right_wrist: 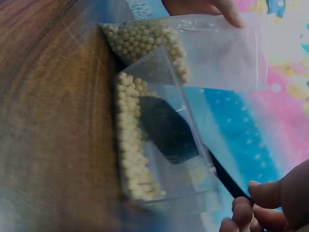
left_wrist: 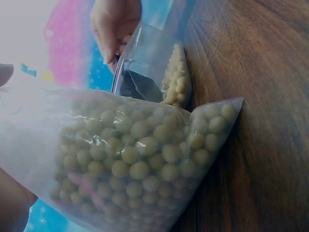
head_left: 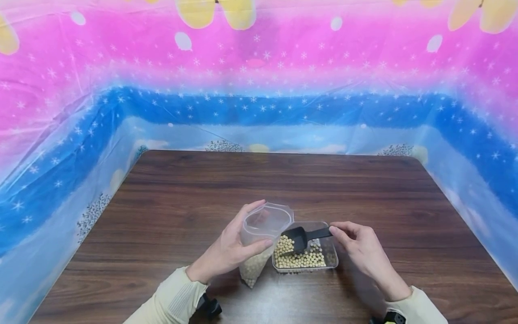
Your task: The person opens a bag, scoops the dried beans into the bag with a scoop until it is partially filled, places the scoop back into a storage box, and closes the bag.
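Observation:
My left hand point(head_left: 226, 247) grips a clear plastic bag point(left_wrist: 125, 150) near its top, thumb on one side and fingers on the other, its mouth held wide. Pale round beans fill the lower part of the bag, and its bottom corner hangs close over the table. Just right of it stands a clear rectangular container point(head_left: 336, 263) with a layer of the same beans point(right_wrist: 130, 140). My right hand point(head_left: 362, 245) pinches the handle end of a black scoop point(right_wrist: 169, 128). The scoop's head is inside the container, with beans in it and around it.
The brown wood-grain table point(head_left: 194, 180) spreads behind and to both sides of the container. A pink and blue patterned cloth point(head_left: 251, 108) rises around the table's back and sides. Dark wrist devices point(head_left: 396, 317) sit at both sleeves.

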The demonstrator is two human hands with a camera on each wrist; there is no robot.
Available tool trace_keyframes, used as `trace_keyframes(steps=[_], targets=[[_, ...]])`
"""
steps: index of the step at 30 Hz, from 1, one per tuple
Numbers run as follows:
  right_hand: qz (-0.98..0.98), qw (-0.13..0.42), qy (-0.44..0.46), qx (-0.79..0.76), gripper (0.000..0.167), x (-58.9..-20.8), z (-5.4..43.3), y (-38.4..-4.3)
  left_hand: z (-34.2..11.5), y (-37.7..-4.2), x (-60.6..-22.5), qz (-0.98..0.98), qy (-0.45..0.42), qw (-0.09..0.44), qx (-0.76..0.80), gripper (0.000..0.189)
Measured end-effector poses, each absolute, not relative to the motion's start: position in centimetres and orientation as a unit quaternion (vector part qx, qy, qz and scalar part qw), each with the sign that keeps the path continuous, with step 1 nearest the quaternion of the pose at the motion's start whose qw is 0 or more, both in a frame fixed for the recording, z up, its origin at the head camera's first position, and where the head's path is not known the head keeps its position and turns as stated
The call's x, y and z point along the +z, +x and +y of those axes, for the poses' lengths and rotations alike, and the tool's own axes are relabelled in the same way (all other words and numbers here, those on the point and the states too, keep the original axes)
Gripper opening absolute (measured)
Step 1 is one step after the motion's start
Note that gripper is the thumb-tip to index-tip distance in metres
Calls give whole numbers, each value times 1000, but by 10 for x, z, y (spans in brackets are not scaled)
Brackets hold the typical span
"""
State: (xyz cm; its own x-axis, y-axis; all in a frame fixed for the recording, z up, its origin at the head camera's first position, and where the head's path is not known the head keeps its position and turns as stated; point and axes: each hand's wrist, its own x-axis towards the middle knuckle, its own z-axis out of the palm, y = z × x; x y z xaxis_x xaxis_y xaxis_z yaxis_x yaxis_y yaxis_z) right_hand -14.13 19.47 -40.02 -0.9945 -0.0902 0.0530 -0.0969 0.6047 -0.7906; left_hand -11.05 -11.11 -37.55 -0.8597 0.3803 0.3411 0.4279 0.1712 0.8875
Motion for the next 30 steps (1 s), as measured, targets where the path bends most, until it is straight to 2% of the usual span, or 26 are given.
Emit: trace_keyframes(steps=[6,17,23,30], targets=[[-826,-44,13,562,27,-414,195,-145,-113,-114,-382,-766,-263,17,-587,77],[-739,-107,-43,663,36,-421,216,-154,-115,-116,-387,-756,-278,21,-592,74],[-691,-111,-41,713,35,-417,234,-153,-115,-116,-387,-757,-278,23,-592,74],[-632,-86,-5,770,16,-392,251,-149,-115,-117,-389,-755,-278,24,-593,76]])
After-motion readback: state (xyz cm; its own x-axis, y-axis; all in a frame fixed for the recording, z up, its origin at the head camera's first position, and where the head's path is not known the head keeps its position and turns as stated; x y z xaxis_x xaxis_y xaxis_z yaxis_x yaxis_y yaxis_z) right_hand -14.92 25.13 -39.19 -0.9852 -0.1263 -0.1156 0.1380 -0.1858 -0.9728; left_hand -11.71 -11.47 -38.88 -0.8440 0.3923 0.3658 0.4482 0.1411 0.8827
